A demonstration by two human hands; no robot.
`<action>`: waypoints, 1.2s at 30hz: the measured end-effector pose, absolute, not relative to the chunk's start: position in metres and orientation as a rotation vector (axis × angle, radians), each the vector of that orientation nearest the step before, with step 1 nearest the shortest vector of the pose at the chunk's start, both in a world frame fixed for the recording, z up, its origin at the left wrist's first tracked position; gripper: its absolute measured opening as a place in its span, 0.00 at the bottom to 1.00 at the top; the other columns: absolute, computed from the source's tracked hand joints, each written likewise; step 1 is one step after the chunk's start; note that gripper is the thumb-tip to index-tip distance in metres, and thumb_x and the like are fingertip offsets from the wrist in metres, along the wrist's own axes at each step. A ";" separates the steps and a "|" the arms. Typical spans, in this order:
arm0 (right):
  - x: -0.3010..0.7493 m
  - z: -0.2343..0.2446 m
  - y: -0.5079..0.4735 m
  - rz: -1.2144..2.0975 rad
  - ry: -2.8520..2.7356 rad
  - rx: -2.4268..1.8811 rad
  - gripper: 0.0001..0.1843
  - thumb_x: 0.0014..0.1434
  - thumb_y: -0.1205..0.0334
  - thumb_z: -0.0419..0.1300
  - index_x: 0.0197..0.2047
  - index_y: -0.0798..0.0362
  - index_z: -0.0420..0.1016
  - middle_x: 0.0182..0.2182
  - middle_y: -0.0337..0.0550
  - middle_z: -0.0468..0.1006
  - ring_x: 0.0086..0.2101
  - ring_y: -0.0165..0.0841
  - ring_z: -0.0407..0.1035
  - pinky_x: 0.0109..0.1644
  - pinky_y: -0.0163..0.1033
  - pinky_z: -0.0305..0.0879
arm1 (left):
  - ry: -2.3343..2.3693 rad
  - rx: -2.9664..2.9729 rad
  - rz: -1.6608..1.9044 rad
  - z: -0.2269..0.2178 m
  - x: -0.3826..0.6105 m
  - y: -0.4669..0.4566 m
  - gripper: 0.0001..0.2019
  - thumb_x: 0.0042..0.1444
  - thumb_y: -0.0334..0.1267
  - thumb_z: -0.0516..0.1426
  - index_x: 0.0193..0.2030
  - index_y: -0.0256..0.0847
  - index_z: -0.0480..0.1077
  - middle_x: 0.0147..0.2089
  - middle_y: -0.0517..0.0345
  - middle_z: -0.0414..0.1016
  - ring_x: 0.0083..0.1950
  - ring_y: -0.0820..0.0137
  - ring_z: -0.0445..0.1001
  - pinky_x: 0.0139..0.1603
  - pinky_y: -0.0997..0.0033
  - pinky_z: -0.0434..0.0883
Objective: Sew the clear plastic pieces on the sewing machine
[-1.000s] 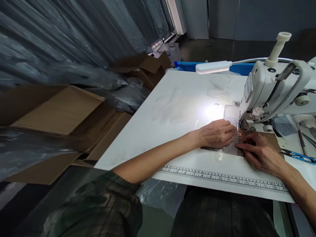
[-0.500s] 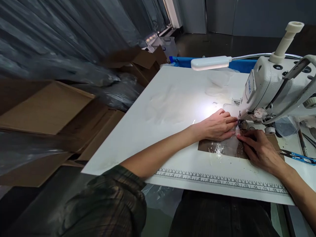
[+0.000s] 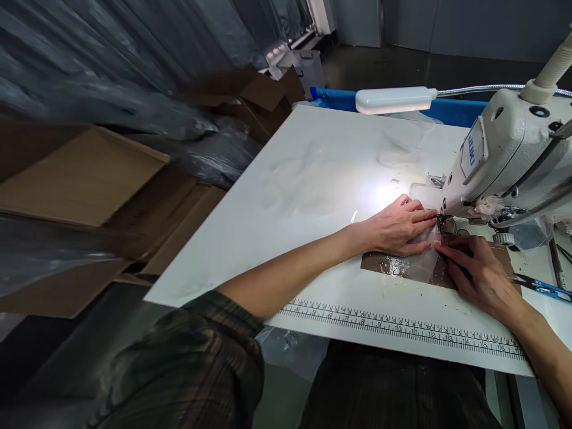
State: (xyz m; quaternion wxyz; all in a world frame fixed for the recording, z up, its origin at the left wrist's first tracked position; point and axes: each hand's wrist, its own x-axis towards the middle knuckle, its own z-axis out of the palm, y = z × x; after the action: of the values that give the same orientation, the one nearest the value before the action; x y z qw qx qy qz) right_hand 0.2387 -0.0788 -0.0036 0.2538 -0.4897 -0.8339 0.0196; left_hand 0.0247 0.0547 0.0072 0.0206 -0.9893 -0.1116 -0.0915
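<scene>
A piece of sheer white fabric (image 3: 422,266) lies on the brown plate (image 3: 378,263) at the sewing machine (image 3: 500,149). My left hand (image 3: 400,226) rests flat on this fabric, fingers stretched towards the needle area (image 3: 442,223). Just in front of the presser foot, my right hand (image 3: 480,274) is closed, with thumb and forefinger pinching the fabric's right edge. The fingertips of both hands are close together but apart. More translucent material (image 3: 424,193) shows behind the left fingers. The needle itself is too small to make out.
Blue thread snips (image 3: 545,288) lie right of my right hand. A lamp (image 3: 395,100) hangs over the white table (image 3: 268,238), which has a printed ruler (image 3: 402,328) along its front edge. Open cardboard boxes (image 3: 84,173) stand at the left; a blue bin (image 3: 339,98) is behind.
The head view has shifted slightly, so the machine sits further right and looks larger. Both hands keep nearly the same places on the fabric.
</scene>
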 end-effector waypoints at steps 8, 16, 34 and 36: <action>0.239 -0.005 -0.078 0.082 -2.263 -1.341 0.20 0.67 0.65 0.52 0.57 0.49 0.79 0.45 0.53 0.73 0.44 0.42 0.71 0.44 0.49 0.76 | -0.369 -3.087 -0.292 0.008 0.025 0.053 0.25 0.69 0.48 0.46 0.60 0.34 0.71 0.64 0.43 0.72 0.51 0.56 0.69 0.48 0.56 0.61; 0.240 -0.008 -0.078 0.095 -2.239 -1.373 0.20 0.67 0.65 0.52 0.57 0.45 0.79 0.45 0.51 0.73 0.44 0.42 0.71 0.45 0.49 0.76 | -0.372 -3.030 -0.355 0.007 0.025 0.049 0.23 0.69 0.47 0.47 0.59 0.32 0.70 0.59 0.41 0.74 0.50 0.57 0.70 0.49 0.56 0.63; 0.240 -0.003 -0.081 0.054 -2.318 -1.433 0.21 0.69 0.64 0.50 0.59 0.50 0.76 0.46 0.54 0.73 0.42 0.43 0.71 0.42 0.50 0.77 | -0.032 -3.126 -0.533 0.002 0.018 0.045 0.16 0.66 0.47 0.52 0.45 0.40 0.77 0.52 0.50 0.79 0.38 0.66 0.72 0.41 0.61 0.71; 0.240 -0.004 -0.081 0.045 -2.312 -1.472 0.21 0.69 0.63 0.50 0.60 0.49 0.75 0.46 0.54 0.74 0.41 0.42 0.72 0.42 0.50 0.77 | -0.054 -3.120 -0.532 0.003 0.018 0.046 0.16 0.66 0.47 0.52 0.46 0.41 0.76 0.52 0.50 0.78 0.38 0.66 0.72 0.41 0.61 0.71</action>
State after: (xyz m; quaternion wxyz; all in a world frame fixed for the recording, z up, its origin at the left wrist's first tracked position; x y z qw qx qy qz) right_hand 0.2397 -0.0806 -0.0040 0.1986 -0.5264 -0.8266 0.0160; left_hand 0.0175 0.0457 0.0027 -0.0121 -0.9855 -0.0172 -0.1681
